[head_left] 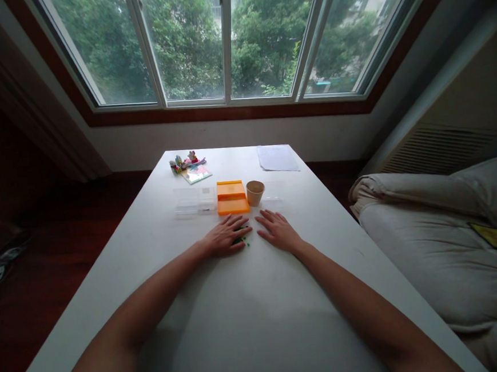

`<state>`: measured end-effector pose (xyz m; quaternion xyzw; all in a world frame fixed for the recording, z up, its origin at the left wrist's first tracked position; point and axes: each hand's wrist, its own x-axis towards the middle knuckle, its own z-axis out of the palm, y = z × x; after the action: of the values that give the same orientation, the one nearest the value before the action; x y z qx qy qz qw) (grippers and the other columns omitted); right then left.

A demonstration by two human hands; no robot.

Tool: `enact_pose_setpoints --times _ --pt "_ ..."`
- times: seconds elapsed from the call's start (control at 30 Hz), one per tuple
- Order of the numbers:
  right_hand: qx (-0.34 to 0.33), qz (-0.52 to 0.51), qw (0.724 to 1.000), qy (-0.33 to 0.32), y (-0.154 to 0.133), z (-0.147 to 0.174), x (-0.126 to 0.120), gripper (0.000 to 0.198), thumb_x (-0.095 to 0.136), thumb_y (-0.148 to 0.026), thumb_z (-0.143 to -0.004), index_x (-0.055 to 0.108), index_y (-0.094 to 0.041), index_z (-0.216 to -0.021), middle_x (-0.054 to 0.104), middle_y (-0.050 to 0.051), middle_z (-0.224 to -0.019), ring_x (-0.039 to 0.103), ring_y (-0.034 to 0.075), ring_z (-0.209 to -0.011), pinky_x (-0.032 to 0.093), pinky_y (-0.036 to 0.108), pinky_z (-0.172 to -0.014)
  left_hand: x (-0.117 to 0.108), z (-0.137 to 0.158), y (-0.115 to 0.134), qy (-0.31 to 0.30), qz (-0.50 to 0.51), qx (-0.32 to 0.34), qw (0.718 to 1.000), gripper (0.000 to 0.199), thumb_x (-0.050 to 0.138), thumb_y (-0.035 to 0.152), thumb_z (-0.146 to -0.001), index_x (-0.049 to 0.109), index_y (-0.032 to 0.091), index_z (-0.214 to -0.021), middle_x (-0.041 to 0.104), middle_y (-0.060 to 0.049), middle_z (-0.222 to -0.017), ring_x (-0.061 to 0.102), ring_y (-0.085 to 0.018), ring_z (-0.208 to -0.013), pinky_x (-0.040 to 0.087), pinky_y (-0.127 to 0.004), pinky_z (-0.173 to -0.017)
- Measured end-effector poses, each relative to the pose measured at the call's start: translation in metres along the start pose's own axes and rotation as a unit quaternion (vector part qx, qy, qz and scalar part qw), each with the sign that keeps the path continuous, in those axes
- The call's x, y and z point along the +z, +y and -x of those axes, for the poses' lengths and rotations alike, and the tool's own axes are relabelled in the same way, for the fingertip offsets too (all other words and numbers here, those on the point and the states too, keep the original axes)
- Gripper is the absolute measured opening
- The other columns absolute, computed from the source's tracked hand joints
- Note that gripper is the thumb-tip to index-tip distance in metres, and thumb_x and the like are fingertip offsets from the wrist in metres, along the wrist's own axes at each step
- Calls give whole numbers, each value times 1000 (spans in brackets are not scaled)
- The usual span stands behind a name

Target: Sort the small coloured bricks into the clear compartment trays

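My left hand lies flat with its fingers apart over some small green pieces, which show at its fingertips and between its fingers. My right hand rests palm down on the white table, fingers spread, and holds nothing. Just beyond the hands stands an orange plastic case, opened out. To its right is a brown paper cup, upright and close to the case. How many green pieces lie under the left palm is hidden.
Clear plastic trays flank the case. Small colourful figures and a patterned card lie at the far left, white papers at the far right. A cushioned sofa stands right of the table, below a window.
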<state>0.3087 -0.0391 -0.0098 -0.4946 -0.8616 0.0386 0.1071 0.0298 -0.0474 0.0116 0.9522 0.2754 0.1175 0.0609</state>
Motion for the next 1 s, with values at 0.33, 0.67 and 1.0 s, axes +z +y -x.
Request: enact_pose_setpoints --times 0.33,0.67,1.0 --pt "-1 -5 1000 8 0 1 -1 53 45 -52 -99 49 -29 -147 37 8 -160 31 28 -149 24 53 -122 10 -16 -9 21 4 -29 999 55 47 45 -99 44 29 -151 38 -8 -159 38 -27 -144 29 -50 -120" --pt "-75 -61 995 40 -29 10 -10 50 50 -45 -99 50 -28 -146 48 9 -152 46 26 -138 38 47 -116 -1 12 -16 46 18 -38 998 51 42 44 -101 44 30 -151 46 -7 -154 42 -25 -142 34 -46 -119" --pt "-191 -50 979 -51 -60 -13 -3 70 47 -55 -98 26 -27 -159 24 10 -165 20 27 -153 20 52 -123 -1 43 -34 1 2 -92 996 71 39 60 -99 20 28 -160 25 -9 -165 21 -26 -153 16 -49 -124"
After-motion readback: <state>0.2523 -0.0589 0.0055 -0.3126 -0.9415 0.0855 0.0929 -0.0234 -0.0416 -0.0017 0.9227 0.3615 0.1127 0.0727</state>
